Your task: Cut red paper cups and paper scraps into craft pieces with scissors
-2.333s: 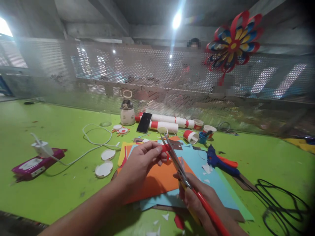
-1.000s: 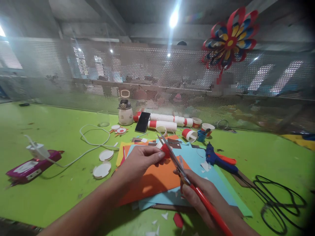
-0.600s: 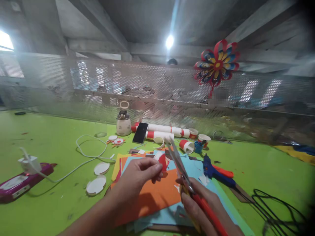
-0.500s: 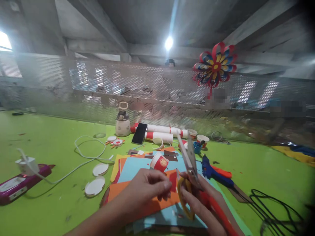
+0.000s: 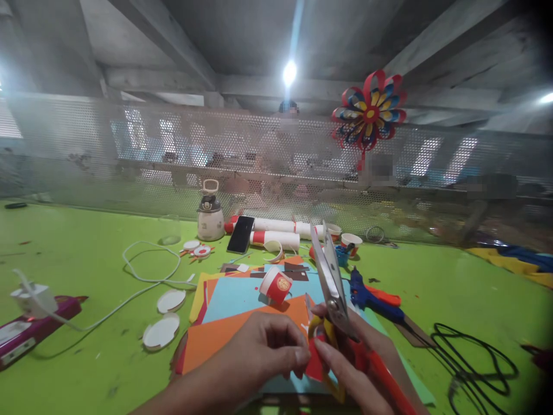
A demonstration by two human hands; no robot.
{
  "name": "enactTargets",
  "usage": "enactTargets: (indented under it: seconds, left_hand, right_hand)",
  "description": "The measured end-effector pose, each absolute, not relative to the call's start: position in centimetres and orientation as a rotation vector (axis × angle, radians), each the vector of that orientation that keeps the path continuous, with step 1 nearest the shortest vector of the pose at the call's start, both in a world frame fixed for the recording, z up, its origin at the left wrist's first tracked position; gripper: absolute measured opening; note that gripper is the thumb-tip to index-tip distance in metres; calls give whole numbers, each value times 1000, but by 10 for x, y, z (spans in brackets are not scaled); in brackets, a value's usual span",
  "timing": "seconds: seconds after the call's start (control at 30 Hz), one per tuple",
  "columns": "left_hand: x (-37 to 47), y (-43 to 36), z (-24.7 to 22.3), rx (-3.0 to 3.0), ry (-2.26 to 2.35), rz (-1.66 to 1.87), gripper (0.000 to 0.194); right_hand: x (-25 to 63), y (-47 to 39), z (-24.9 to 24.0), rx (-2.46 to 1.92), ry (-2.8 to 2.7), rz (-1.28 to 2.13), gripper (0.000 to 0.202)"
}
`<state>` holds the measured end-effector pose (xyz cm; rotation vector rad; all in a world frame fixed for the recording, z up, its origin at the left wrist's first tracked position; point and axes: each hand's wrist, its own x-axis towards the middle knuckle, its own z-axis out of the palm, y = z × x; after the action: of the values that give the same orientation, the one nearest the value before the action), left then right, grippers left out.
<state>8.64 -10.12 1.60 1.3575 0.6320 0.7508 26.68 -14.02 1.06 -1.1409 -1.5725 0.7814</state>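
Observation:
Large scissors (image 5: 332, 288) with metal blades and red handles are held in my right hand (image 5: 358, 357), blades pointing up and away, slightly apart. A yellow-handled pair (image 5: 336, 392) hangs by the same fingers. My left hand (image 5: 270, 349) has its thumb and fingertips pinched together, close to a small red paper piece (image 5: 316, 360) between the hands; whether it grips the piece's edge is hard to make out. Beneath both hands lie stacked orange paper (image 5: 216, 340) and blue paper (image 5: 228, 297). A red and white paper cup (image 5: 276, 285) lies tilted on the stack.
A blue glue gun (image 5: 374, 302) and black cable (image 5: 470, 351) are on the right. White discs (image 5: 161, 332), a white cord and a purple power strip (image 5: 41, 334) lie left. Behind stand a bottle (image 5: 210, 222), phone (image 5: 241, 234), paper rolls and cups before a mesh screen.
The red paper piece and my left hand have come lower and nearer each other. The view has shifted slightly, moving the tabletop things a little left.

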Motion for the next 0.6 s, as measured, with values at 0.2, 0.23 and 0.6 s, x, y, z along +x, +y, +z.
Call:
enactTargets:
  seconds: [0.2,0.23,0.6]
  left_hand:
    - [86,-102,17,1361,667,727,30]
    - [87,-101,16,1354,661,736,29]
    - [91,-100,11,1298,595,802,28]
  right_hand:
    - [264,-140,11,-1205,-1621,694,28]
    - [263,-141,11,-1213,-1606,686,28]
    - [259,-139,13,-1230,-1601,640,29]
